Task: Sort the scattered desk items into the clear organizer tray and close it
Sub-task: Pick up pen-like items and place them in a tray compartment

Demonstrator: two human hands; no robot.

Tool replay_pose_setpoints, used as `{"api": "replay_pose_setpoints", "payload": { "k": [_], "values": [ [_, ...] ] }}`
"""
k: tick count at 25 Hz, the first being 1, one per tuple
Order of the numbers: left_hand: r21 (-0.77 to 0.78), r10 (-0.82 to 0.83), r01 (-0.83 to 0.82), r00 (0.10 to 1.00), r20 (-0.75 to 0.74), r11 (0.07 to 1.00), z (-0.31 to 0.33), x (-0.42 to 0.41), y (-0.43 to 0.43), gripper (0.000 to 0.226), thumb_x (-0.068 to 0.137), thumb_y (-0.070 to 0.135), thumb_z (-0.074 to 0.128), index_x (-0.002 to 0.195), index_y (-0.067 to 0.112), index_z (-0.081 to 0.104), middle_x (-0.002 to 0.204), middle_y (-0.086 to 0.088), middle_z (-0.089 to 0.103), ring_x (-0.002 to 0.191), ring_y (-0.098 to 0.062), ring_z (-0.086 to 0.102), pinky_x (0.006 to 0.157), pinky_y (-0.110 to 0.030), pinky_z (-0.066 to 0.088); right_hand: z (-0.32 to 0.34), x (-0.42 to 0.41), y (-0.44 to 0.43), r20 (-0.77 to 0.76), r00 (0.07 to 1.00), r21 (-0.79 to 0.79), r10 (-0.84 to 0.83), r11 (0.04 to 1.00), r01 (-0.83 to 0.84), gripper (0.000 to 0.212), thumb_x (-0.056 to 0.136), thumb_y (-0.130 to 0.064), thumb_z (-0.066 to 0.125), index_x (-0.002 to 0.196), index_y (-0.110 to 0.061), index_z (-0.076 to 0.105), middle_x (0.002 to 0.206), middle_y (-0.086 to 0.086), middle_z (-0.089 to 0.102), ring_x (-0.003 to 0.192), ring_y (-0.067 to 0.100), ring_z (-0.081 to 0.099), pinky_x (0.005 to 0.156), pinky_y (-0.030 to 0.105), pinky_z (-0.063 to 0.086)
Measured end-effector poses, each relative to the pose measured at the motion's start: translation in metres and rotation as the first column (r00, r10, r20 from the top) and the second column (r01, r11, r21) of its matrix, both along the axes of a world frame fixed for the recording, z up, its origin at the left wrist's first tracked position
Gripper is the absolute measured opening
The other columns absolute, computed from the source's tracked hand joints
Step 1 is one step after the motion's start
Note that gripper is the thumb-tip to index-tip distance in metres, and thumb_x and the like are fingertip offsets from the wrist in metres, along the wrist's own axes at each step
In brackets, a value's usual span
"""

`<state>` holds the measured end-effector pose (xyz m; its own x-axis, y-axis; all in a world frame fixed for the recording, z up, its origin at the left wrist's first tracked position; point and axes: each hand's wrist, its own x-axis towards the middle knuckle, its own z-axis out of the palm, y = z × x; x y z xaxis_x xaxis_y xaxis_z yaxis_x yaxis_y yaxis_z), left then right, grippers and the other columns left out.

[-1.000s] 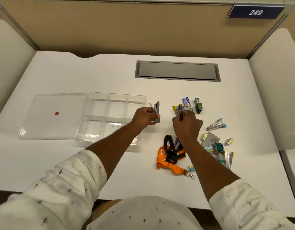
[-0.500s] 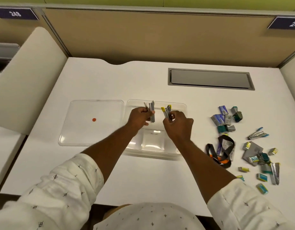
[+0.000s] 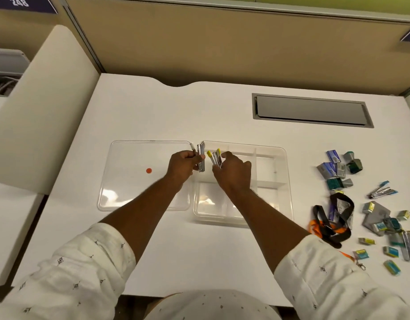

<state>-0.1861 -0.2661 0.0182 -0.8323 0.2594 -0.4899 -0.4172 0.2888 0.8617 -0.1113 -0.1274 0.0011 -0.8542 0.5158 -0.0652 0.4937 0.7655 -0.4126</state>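
The clear organizer tray (image 3: 283, 181) with several compartments lies at the desk's middle, its clear lid (image 3: 130, 181) with a red dot flat to its left. My left hand (image 3: 183, 166) grips a silver stapler (image 3: 201, 158) upright above the tray's far left corner. Beside it, my right hand (image 3: 233, 173) holds yellow-tipped staplers (image 3: 215, 157) over the tray's far left compartment. On the right lie scattered staple boxes (image 3: 333, 168), a blue-tipped stapler (image 3: 382, 191), a black and orange lanyard (image 3: 331, 224) and a grey card (image 3: 376, 215).
A grey cable hatch (image 3: 311, 110) is set into the desk at the back right. Tan partition walls close off the back, and white dividers flank the desk on the left. More small boxes (image 3: 391, 266) lie near the desk's right front edge.
Both hands, carrying their staplers, have shifted left from the item pile to above the tray's far left corner. The view has swung left too.
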Motion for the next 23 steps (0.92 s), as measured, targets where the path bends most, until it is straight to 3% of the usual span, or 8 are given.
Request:
{"api": "replay_pose_setpoints", "payload": {
  "k": [3,7,12,14,16,18,21,23],
  "values": [
    [0.014,-0.016,0.016,1.000,-0.014,1.000,-0.004,-0.007,-0.005,0.018,0.085,0.017,0.075,0.096,0.003,0.072,0.086,-0.011,0.071,0.065,-0.019,0.064,0.050,-0.013,0.047,-0.003,-0.011,-0.009,0.063,0.998,0.069,0.029,0.997,-0.033,0.031,0.087,-0.034,0.054,0.112,-0.017,0.058,0.094,0.002,0.070,0.089,0.027,0.067,0.087,0.041,0.034],
    [0.020,-0.040,0.041,0.999,-0.013,0.999,-0.012,-0.020,-0.008,0.018,0.083,0.018,0.077,0.092,0.003,0.075,0.089,-0.014,0.073,0.072,-0.024,0.065,0.079,-0.037,0.058,-0.008,-0.018,-0.014,0.116,0.991,0.114,0.060,0.991,-0.073,0.031,0.090,-0.034,0.053,0.114,-0.014,0.056,0.095,0.004,0.071,0.088,0.029,0.067,0.086,0.041,0.035],
    [0.053,-0.054,0.054,0.999,-0.002,0.997,-0.010,-0.023,-0.005,0.019,0.081,0.013,0.078,0.092,-0.001,0.074,0.085,-0.011,0.072,0.061,-0.015,0.067,0.076,-0.035,0.059,-0.014,-0.018,-0.015,-0.001,0.999,0.077,0.045,0.996,-0.044,0.028,0.095,-0.031,0.050,0.117,-0.017,0.059,0.095,0.001,0.075,0.088,0.025,0.069,0.087,0.039,0.036],
    [0.077,-0.065,0.065,0.998,-0.006,0.995,-0.010,-0.024,-0.002,0.021,0.079,0.012,0.079,0.095,-0.002,0.074,0.088,-0.014,0.073,0.065,-0.017,0.068,0.073,-0.033,0.060,-0.010,-0.017,-0.016,-0.097,0.995,-0.058,-0.017,0.998,0.011,0.029,0.096,-0.030,0.049,0.120,-0.018,0.059,0.094,0.001,0.076,0.086,0.025,0.070,0.092,0.039,0.041],
    [0.094,-0.088,0.089,0.996,-0.010,0.992,-0.006,-0.023,0.003,0.025,0.080,0.011,0.079,0.100,-0.002,0.074,0.092,-0.017,0.074,0.069,-0.019,0.070,0.067,-0.027,0.059,-0.002,-0.017,-0.016,-0.172,0.979,-0.321,-0.113,0.945,0.053,0.035,0.093,-0.030,0.048,0.125,-0.020,0.059,0.095,0.000,0.076,0.086,0.021,0.070,0.092,0.037,0.050],
    [0.104,-0.121,0.122,0.993,-0.015,0.987,0.001,-0.019,0.007,0.024,0.084,0.011,0.075,0.104,-0.001,0.072,0.088,-0.014,0.073,0.062,-0.011,0.070,0.054,-0.014,0.051,0.006,-0.017,-0.015,-0.197,0.962,-0.536,-0.191,0.842,0.058,0.038,0.092,-0.022,0.051,0.129,-0.022,0.058,0.092,-0.002,0.075,0.080,0.012,0.070,0.076,0.028,0.056],
    [0.085,-0.162,0.165,0.986,-0.039,0.983,0.002,-0.017,0.012,0.025,0.088,0.013,0.071,0.109,0.000,0.071,0.087,-0.011,0.071,0.057,-0.005,0.068,0.050,-0.008,0.044,0.014,-0.018,-0.008,-0.209,0.945,-0.612,-0.253,0.787,0.076,0.039,0.089,-0.010,0.058,0.127,-0.019,0.058,0.084,-0.001,0.072,0.067,-0.002,0.065,0.055,0.007,0.045],
    [-0.019,-0.212,0.211,0.970,-0.116,0.977,-0.007,-0.019,0.013,0.030,0.087,0.020,0.073,0.113,0.005,0.071,0.094,-0.010,0.074,0.068,-0.011,0.069,0.059,-0.011,0.048,0.014,-0.018,-0.004,-0.206,0.949,-0.580,-0.239,0.811,0.078,0.043,0.085,-0.017,0.066,0.127,-0.019,0.058,0.081,-0.004,0.071,0.068,0.001,0.066,0.057,0.007,0.045]
  ]
}}
